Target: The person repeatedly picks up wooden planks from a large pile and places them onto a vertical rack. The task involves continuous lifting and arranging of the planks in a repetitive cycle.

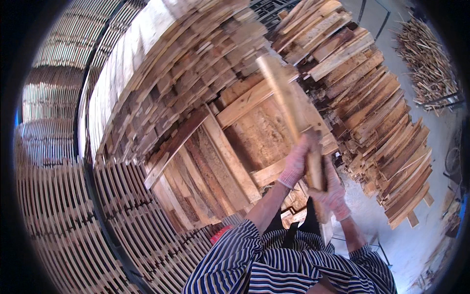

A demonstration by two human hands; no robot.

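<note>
Gloved in pale pinkish white, my left hand closes round the left side of a long wooden plank. The plank is held up and tilted, its far end smeared by motion. Lower down, my right hand grips the same wood from the right; its fingertips are partly hidden. Another piece may lie against the plank, but I cannot tell. Under my hands is a wooden frame of crosspieces over a flat brown board. Several planks lie side by side to its left.
A tall stack of boards rises beyond and to the left. Rows of spaced slats fill the far left. On the right lies a long heap of rough planks, with a pile of thin sticks on the floor behind it.
</note>
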